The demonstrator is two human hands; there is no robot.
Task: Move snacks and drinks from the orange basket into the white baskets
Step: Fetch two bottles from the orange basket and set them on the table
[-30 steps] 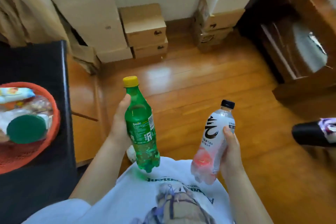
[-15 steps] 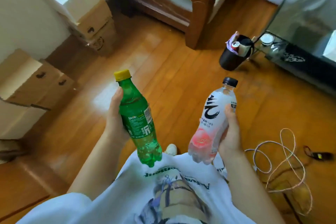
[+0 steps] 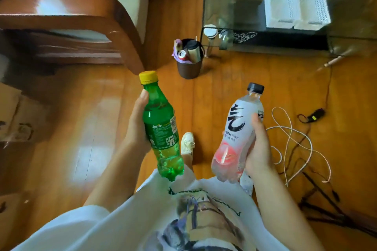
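My left hand [image 3: 136,122] grips a green Sprite bottle [image 3: 161,126] with a yellow cap, held upright in front of my chest. My right hand [image 3: 258,144] grips a white and pink drink bottle [image 3: 237,134] with a black cap, tilted slightly right. Two white baskets [image 3: 295,6] stand side by side on a glass table [image 3: 234,6] at the upper right, well beyond both hands. The orange basket is out of view.
A dark bin [image 3: 189,61] with trash stands on the wooden floor ahead. A wooden armchair [image 3: 81,26] fills the upper left. Loose cables [image 3: 293,140] lie on the floor at right. Cardboard boxes [image 3: 14,120] sit at the left edge.
The view has swung right: the orange basket and stacked boxes left the frame, and the glass table with the white baskets came in. Both hands still hold their bottles.
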